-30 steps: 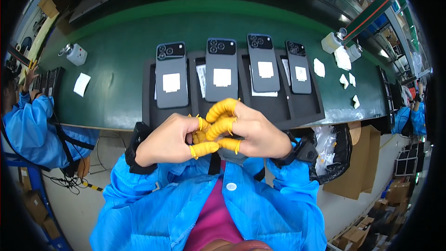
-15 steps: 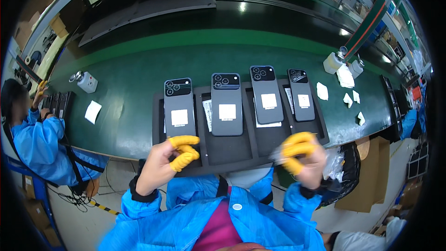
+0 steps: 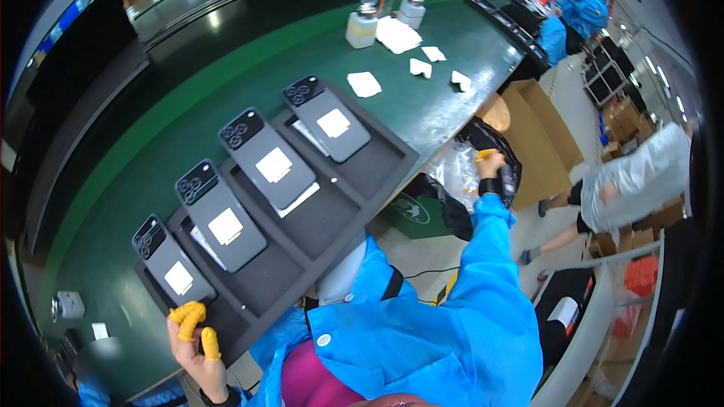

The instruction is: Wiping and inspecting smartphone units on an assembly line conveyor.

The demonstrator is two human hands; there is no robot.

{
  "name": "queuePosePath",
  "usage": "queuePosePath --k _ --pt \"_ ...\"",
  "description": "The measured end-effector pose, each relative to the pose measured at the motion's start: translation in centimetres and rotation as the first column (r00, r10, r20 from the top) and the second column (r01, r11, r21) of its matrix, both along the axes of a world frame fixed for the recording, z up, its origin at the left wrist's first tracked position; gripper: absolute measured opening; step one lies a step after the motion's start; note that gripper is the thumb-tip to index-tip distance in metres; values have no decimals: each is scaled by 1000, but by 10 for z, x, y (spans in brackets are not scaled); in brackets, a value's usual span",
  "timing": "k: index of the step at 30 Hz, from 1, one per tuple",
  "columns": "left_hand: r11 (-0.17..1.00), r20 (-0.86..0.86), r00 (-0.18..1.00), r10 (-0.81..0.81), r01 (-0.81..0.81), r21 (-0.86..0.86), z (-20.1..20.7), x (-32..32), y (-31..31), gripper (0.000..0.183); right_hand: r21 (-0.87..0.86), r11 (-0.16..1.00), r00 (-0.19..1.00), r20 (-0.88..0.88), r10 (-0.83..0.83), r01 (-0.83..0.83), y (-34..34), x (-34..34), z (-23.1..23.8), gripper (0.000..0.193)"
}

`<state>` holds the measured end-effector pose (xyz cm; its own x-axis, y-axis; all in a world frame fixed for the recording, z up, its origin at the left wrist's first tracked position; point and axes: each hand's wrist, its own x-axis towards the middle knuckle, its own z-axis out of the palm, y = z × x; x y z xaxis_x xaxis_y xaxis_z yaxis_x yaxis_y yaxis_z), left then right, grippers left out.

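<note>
From where I stand, four dark grey smartphones (image 3: 226, 196) sit in a row across the black tray (image 3: 317, 230), camera ends away from the person, each with a white label (image 3: 332, 123) on its back. At the tray's left end is the left hand (image 3: 196, 353), thumb apart from the curled fingers and nothing visible between them. Its yellow finger cots (image 3: 211, 344) come right beside the endmost phone; I can't tell whether they touch.

The right hand (image 3: 491, 164) reaches well out past the tray's right end, over a black bin bag (image 3: 511, 162) with clear plastic film (image 3: 452, 168) in it. It is too small to tell whether those fingers grip anything.

The tray's near side appears to reach the edge of the green table (image 3: 467, 53), so I'd worry that a swing of the body or the blue right sleeve (image 3: 489, 256) could shove it and slide the phones. A careless curl of the left fingers might nudge the endmost phone askew, and film could cling to the right hand's cots.
</note>
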<state>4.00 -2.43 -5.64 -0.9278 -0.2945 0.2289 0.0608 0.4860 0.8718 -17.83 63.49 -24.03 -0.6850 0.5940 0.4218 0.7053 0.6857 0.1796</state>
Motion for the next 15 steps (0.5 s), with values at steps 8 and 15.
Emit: queuePosePath --k 8,15 --pt "980 -75 993 -92 77 -182 15 -8 -1 14 -374 926 993 78 84 -49 -35 -11 -47 35" --pt "968 15 986 -163 163 -193 15 -6 -4 22 -604 797 1000 -28 -10 -9 -40 -13 -27 36"
